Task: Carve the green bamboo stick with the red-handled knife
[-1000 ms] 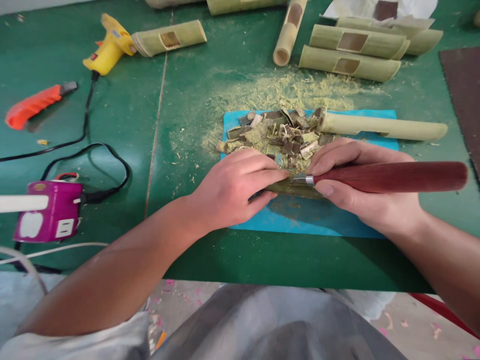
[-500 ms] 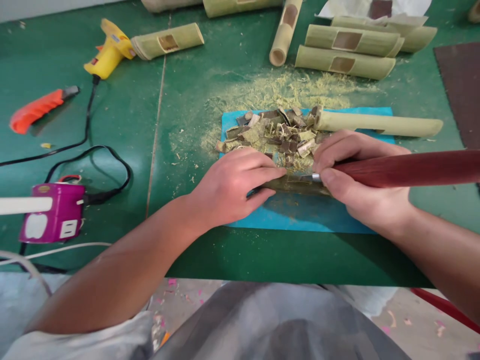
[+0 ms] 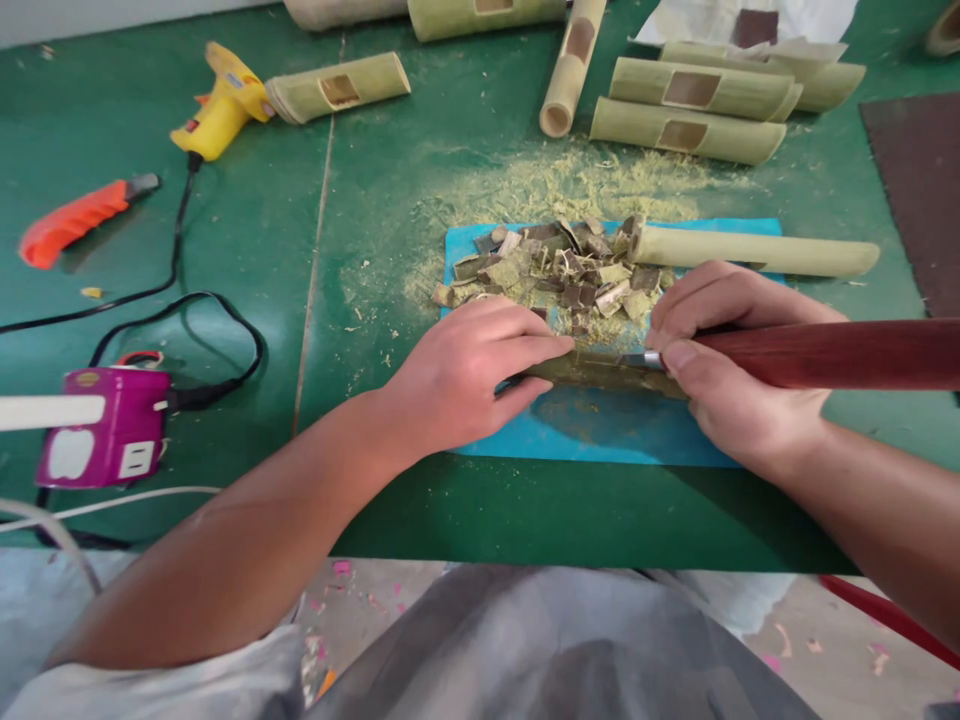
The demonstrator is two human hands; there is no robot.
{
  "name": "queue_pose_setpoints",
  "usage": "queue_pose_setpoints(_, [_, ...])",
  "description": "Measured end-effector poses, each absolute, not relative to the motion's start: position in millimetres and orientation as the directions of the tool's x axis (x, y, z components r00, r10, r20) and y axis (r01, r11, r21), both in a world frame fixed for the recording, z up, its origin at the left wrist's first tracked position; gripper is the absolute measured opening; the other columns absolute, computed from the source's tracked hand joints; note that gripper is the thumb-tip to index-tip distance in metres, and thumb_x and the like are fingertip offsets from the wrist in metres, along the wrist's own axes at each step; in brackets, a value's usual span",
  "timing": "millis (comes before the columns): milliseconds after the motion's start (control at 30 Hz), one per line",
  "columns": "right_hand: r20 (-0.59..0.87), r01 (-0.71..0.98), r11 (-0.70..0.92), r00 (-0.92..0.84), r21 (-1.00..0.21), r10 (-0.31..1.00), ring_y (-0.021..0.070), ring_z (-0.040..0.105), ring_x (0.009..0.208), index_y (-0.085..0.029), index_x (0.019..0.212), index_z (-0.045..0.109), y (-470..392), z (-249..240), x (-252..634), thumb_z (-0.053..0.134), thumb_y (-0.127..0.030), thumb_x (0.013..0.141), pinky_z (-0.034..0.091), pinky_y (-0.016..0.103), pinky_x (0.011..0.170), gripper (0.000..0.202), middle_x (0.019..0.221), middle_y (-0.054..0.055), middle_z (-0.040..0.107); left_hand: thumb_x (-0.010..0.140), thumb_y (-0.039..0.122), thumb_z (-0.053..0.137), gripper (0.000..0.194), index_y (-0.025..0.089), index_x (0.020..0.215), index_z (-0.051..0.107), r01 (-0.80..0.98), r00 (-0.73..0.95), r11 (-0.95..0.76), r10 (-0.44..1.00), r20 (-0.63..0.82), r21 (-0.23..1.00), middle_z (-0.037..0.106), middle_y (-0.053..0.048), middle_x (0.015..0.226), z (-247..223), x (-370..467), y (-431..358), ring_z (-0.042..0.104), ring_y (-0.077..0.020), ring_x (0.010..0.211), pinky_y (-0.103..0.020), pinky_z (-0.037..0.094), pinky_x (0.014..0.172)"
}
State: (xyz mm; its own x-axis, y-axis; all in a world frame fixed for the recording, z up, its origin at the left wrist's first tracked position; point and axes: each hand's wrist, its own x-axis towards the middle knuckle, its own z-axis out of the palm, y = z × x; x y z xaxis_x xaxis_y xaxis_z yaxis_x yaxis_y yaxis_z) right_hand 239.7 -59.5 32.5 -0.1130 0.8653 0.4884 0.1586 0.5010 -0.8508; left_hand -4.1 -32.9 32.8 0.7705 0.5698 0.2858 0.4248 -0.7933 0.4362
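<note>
A dark greenish-brown bamboo piece [image 3: 607, 371] lies across the blue mat [image 3: 600, 435]. My left hand [image 3: 476, 372] grips its left end, thumb on the near side and fingers on the far side. In my right hand [image 3: 739, 365] is a carving knife with a thick dark-red handle [image 3: 862, 354], pinched close to its metal collar. Its small blade [image 3: 634, 360] points left and meets the top of the bamboo. Dark and pale chips [image 3: 570, 265] are heaped just beyond.
A pale bamboo tube [image 3: 757, 249] lies behind my right hand. Further back are several cut tubes [image 3: 686, 132]. At the left are a yellow glue gun [image 3: 225, 105], an orange cutter [image 3: 75, 222] and a purple power block [image 3: 105, 425] with cords.
My right hand and the knife have shifted right, and the blade has moved a little right along the bamboo. My left hand has stayed in place.
</note>
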Motion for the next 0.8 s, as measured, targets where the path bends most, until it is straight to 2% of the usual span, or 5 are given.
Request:
queue_pose_setpoints(200, [0.549, 0.099, 0.556, -0.088, -0.825, 0.831, 0.018, 0.059, 0.066, -0.024, 0.073, 0.066, -56, 22, 243, 0.07, -0.012, 0.08, 0.042, 0.036, 0.058, 0.014, 0.068, 0.002, 0.061, 0.097, 0.021, 0.064, 0.025, 0.015, 0.12, 0.071, 0.425, 0.769, -0.793, 0.571, 0.289, 0.437, 0.075, -0.01, 0.11, 31, -5, -33, 0.069, -0.0217, 0.1, -0.038, 0.055, 0.09])
queue_pose_setpoints(333, [0.545, 0.054, 0.55, -0.077, -0.834, 0.835, 0.0177, 0.061, 0.069, -0.024, 0.077, 0.069, -57, 25, 242, 0.071, -0.014, 0.081, 0.047, 0.035, 0.061, 0.011, 0.072, 0.002, 0.065, 0.096, 0.021, 0.066, 0.025, 0.014, 0.119, 0.071, 0.42, 0.764, -0.801, 0.566, 0.311, 0.427, 0.075, -0.011, 0.108, 30, -4, -33, 0.069, -0.0223, 0.098, -0.038, 0.056, 0.089])
queue_pose_setpoints(467, [0.465, 0.103, 0.497, -0.23, -0.862, 0.855, 0.0186, 0.067, 0.077, -0.025, 0.081, 0.071, -57, 34, 240, 0.076, -0.015, 0.078, 0.054, 0.035, 0.072, 0.011, 0.077, 0.002, 0.07, 0.095, 0.02, 0.065, 0.024, 0.015, 0.118, 0.071, 0.423, 0.763, -0.8, 0.568, 0.308, 0.425, 0.075, -0.01, 0.108, 31, -4, -33, 0.069, -0.0216, 0.097, -0.038, 0.056, 0.088])
queue_pose_setpoints(600, [0.383, 0.18, 0.437, -0.27, -0.881, 0.883, 0.0185, 0.069, 0.081, -0.027, 0.082, 0.071, -56, 39, 240, 0.076, -0.017, 0.08, 0.057, 0.036, 0.078, 0.011, 0.082, 0.001, 0.073, 0.096, 0.021, 0.064, 0.024, 0.015, 0.118, 0.071, 0.43, 0.765, -0.799, 0.569, 0.301, 0.42, 0.075, -0.01, 0.108, 32, -4, -33, 0.069, -0.0216, 0.098, -0.037, 0.056, 0.087])
queue_pose_setpoints(800, [0.348, 0.221, 0.421, -0.304, -0.88, 0.887, 0.0199, 0.069, 0.083, -0.03, 0.084, 0.07, -56, 42, 241, 0.073, -0.014, 0.081, 0.058, 0.039, 0.08, 0.017, 0.085, 0.0, 0.073, 0.096, 0.022, 0.065, 0.024, 0.015, 0.118, 0.071, 0.43, 0.766, -0.805, 0.565, 0.307, 0.409, 0.075, -0.01, 0.106, 30, -4, -33, 0.069, -0.0218, 0.097, -0.037, 0.056, 0.087])
